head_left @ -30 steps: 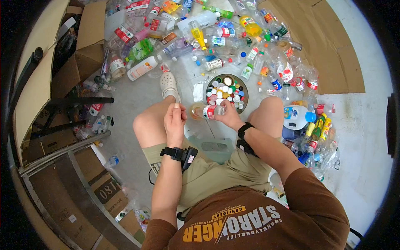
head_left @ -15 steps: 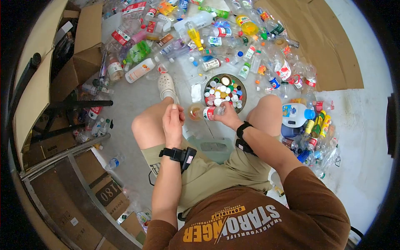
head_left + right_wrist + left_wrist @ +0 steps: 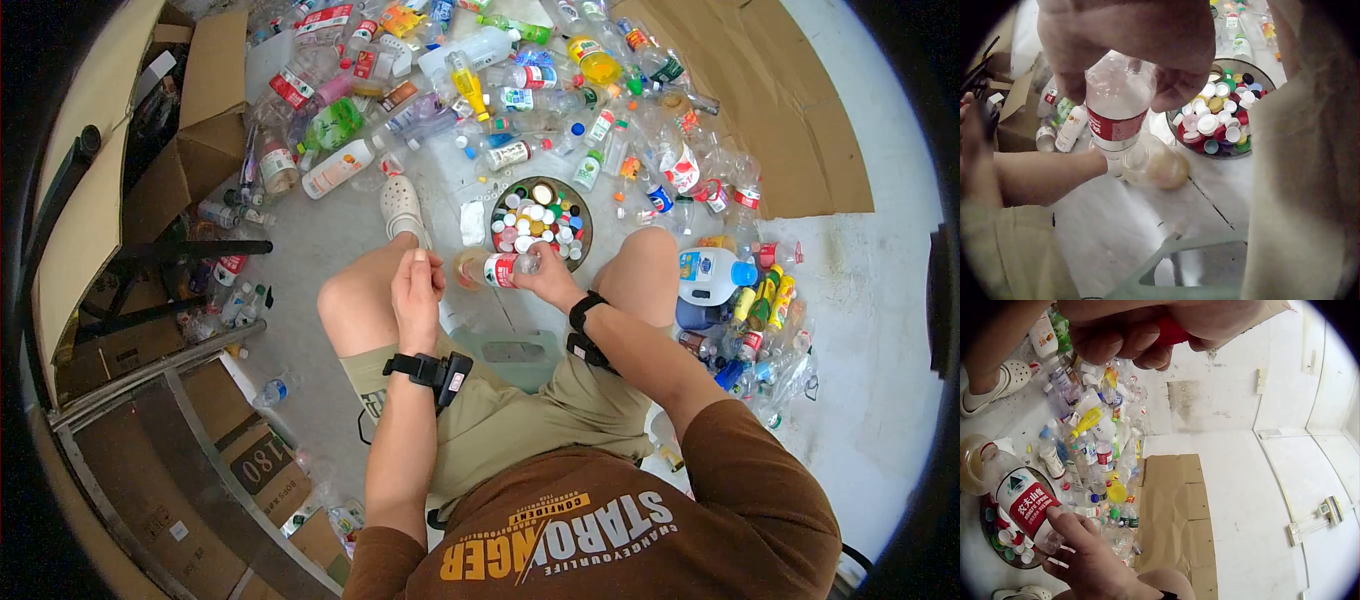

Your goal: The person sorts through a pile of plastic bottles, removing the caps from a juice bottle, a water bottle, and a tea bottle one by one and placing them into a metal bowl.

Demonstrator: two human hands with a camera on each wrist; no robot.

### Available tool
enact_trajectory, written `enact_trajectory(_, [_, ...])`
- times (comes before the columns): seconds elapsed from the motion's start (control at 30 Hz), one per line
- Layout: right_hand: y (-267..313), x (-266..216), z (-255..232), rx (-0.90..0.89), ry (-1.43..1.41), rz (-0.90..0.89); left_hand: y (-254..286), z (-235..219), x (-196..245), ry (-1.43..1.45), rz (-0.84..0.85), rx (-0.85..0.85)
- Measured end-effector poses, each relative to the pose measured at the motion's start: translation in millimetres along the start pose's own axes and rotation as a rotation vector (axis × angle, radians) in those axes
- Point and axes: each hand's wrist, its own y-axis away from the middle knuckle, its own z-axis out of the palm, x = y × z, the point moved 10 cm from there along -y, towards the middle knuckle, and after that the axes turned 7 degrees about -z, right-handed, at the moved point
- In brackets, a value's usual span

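Note:
My right hand (image 3: 548,280) grips a clear plastic water bottle (image 3: 1025,506) with a red and white label near its base. The bottle is tipped, its uncapped neck at the mouth of a cloudy jar (image 3: 1166,167) holding yellowish-brown liquid on the floor. A little liquid shows inside the bottle by its neck. Between the curled fingers of my left hand (image 3: 415,295) a red bottle cap (image 3: 1174,331) shows in the left wrist view. That hand is raised left of the jar, apart from the bottle. Just beyond my right hand sits a round dish (image 3: 588,222) full of loose caps.
A wide heap of plastic bottles (image 3: 480,100) spreads ahead, with more bottles and a white jug (image 3: 708,280) at the right. Flattened cardboard (image 3: 790,120) lies at the far right. A pale green plastic stool (image 3: 508,352) shows between the legs. Cardboard boxes (image 3: 205,130) stand at the left.
The bottle in my right hand has shifted slightly left toward the jar. Both hands stay nearly in place; the head view has moved a little.

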Motion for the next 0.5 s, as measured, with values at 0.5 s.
enact_trajectory(0.5, [1.8,2.2,-0.7,-0.029,-0.014,0.042,0.3,-0.6,-0.7,-0.017,-0.008,0.025])
